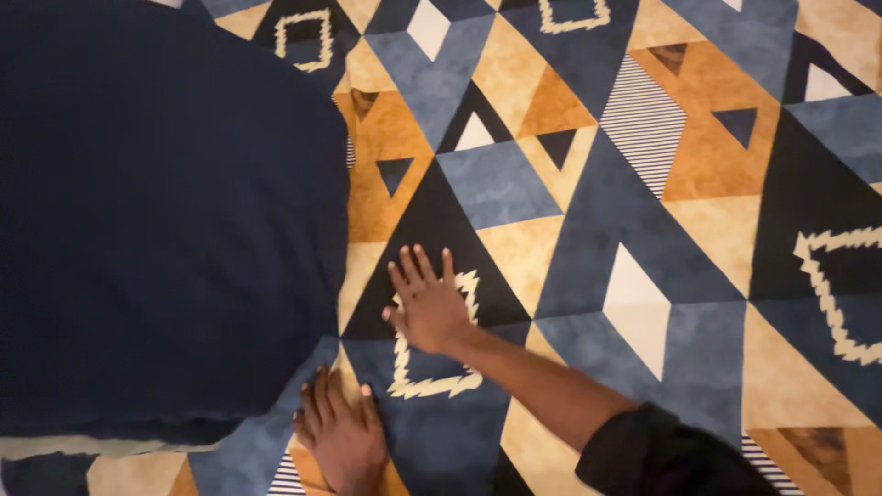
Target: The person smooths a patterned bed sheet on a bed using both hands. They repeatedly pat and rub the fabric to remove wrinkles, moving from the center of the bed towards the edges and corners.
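While both hands press flat, fingers spread, gripping nothing, left hand (344, 436) at the navy pillow (165, 220) edge, right hand (427, 303) on the patterned bedspread (643, 202): uneven pressure could bunch fabric or nudge the pillow.

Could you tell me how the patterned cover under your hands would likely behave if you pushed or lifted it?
The patterned cover lies flat with soft seams, so it is probably floppy and would drape if lifted. Both the right hand and left hand press flat on it, which suggests it would slide and bunch when pushed. The dark blue pillow on it may drag one side.
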